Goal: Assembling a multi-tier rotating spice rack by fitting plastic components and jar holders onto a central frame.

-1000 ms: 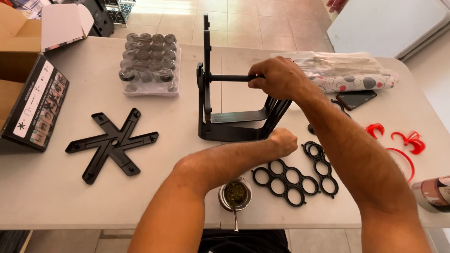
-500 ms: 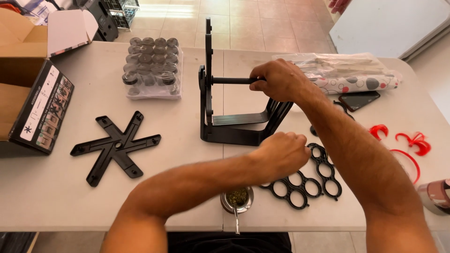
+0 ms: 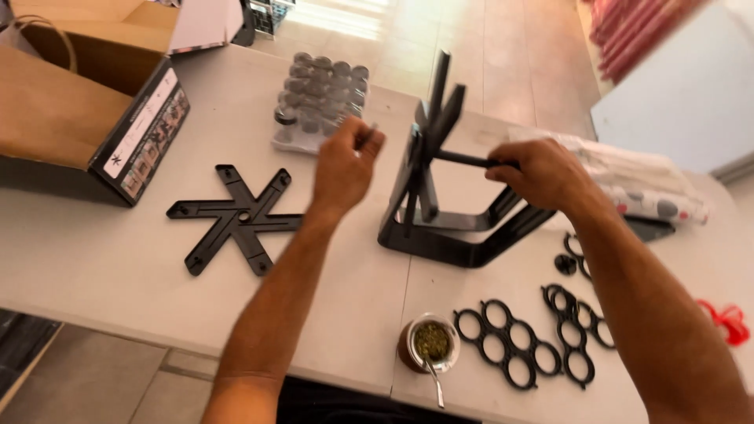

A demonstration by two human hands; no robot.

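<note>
A black metal stand (image 3: 440, 228) with an upright star-shaped plate and a horizontal rod rests on the white table (image 3: 102, 259). My right hand (image 3: 542, 173) grips the free end of that rod. My left hand (image 3: 345, 165) hovers left of the stand, its fingers pinched on a small thin dark part, just in front of a shrink-wrapped pack of small jars (image 3: 318, 102). A second black star-shaped plate (image 3: 236, 220) lies flat on the table further left.
Two black ring plates (image 3: 542, 338) lie near the front right edge beside a cup with a metal straw (image 3: 428, 345). An open cardboard box (image 3: 78, 102) stands at the left. A wrapped patterned bundle (image 3: 652, 188) and red plastic parts (image 3: 726, 322) lie at the right.
My left hand rose from the ring plates at the front and moved left of the stand, now pinching a small part. The view shifted; my right hand stays on the rod.
</note>
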